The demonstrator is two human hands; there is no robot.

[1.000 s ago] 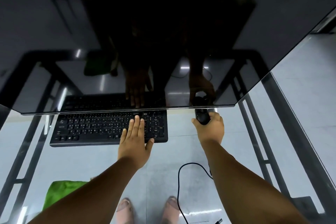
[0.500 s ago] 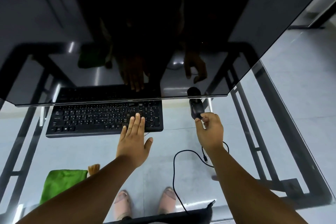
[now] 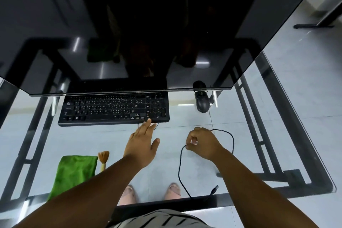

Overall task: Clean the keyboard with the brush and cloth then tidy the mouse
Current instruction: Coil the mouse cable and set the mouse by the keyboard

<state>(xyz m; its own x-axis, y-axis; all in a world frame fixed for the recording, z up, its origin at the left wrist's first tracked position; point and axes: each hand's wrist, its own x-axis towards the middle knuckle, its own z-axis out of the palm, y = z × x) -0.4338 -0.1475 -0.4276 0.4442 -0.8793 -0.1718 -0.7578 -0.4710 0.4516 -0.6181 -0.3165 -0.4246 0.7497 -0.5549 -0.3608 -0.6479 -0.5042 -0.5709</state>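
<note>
A black keyboard (image 3: 112,109) lies on the glass desk (image 3: 288,135), partly under the monitor's lower edge. My left hand (image 3: 142,142) lies flat with straight fingers, and its fingertips touch the keyboard's front right edge. The black mouse (image 3: 202,102) sits to the right of the keyboard, close to the monitor. My right hand (image 3: 202,142) pinches the mouse's black cable (image 3: 179,172), which loops across the glass and ends in a plug (image 3: 214,189) near the front edge. A green cloth (image 3: 72,174) and a small brush (image 3: 103,159) lie at the front left.
A large dark monitor (image 3: 129,29) overhangs the back of the desk and hides the far part of the keyboard. The desk's black metal frame and my feet show through the glass. The front edge of the desk is just before my body.
My right hand has let go of the mouse, drawn back toward me and taken hold of the cable. My left hand slid back from the keys to the keyboard's front edge.
</note>
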